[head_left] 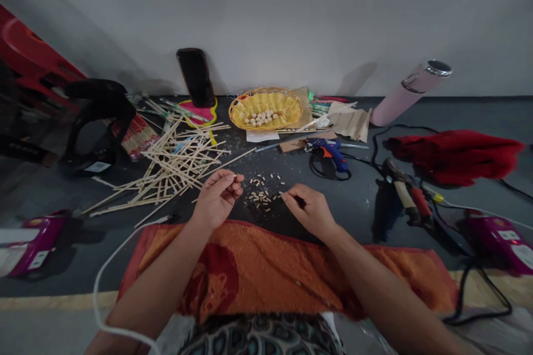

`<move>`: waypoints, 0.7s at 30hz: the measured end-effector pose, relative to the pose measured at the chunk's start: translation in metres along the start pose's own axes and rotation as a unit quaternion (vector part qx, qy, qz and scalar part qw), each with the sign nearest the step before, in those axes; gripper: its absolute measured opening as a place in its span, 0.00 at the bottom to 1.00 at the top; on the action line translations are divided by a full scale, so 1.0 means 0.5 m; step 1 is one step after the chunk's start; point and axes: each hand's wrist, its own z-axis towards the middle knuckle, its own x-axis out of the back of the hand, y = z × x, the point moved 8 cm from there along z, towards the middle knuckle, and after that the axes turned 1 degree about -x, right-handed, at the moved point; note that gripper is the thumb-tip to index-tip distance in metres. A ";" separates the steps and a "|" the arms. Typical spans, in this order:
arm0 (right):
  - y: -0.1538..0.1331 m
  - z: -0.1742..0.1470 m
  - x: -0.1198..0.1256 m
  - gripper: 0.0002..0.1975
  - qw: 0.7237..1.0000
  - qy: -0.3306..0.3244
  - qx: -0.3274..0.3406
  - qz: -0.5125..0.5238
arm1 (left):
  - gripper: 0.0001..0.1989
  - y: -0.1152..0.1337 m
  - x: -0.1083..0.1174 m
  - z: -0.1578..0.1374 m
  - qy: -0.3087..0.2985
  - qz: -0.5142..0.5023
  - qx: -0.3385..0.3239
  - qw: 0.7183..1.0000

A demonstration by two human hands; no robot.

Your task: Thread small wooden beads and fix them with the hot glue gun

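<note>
My left hand is raised at the left of a scatter of short cut stick pieces, thumb and index finger pinched. Whatever lies between those fingertips is too small to make out. On the other side of the scatter, my right hand has its thumb and index finger closed at a short pale stick piece by the pile's edge. Long thin wooden sticks lie in a loose heap beyond my left hand. A yellow woven basket behind the scatter holds small pale pieces.
A blue glue gun, pliers and a red cloth lie to the right. A pink flask and a phone stand by the wall. An orange towel lies under my forearms; a white cable crosses my left forearm.
</note>
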 end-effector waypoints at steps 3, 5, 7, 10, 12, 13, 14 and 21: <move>-0.011 -0.001 -0.011 0.09 0.999 0.000 0.039 -0.007 | 0.06 0.007 0.008 0.009 -0.006 -0.028 -0.004 1.000; -0.022 -0.002 -0.020 0.11 0.997 -0.012 0.069 -0.029 | 0.07 0.018 0.019 0.016 0.001 -0.048 -0.015 0.999; -0.036 -0.001 -0.031 0.11 0.993 -0.034 0.096 -0.061 | 0.07 0.034 0.031 0.023 0.010 -0.069 -0.031 0.997; -0.059 0.012 -0.053 0.14 0.981 -0.077 0.133 -0.116 | 0.05 0.054 0.046 0.032 0.010 -0.105 -0.049 0.993; -0.077 0.027 -0.074 0.17 0.968 -0.113 0.162 -0.155 | 0.05 0.063 0.052 0.036 0.004 -0.126 -0.056 0.991; -0.084 0.036 -0.086 0.18 0.960 -0.132 0.174 -0.176 | 0.04 0.065 0.054 0.038 0.001 -0.133 -0.059 0.989; -0.089 0.046 -0.097 0.19 0.952 -0.148 0.179 -0.198 | 0.04 0.068 0.056 0.038 0.000 -0.138 -0.061 0.988; -0.099 0.108 -0.143 0.21 0.943 -0.166 0.141 -0.252 | 0.03 0.079 0.060 0.039 -0.007 -0.161 -0.067 0.985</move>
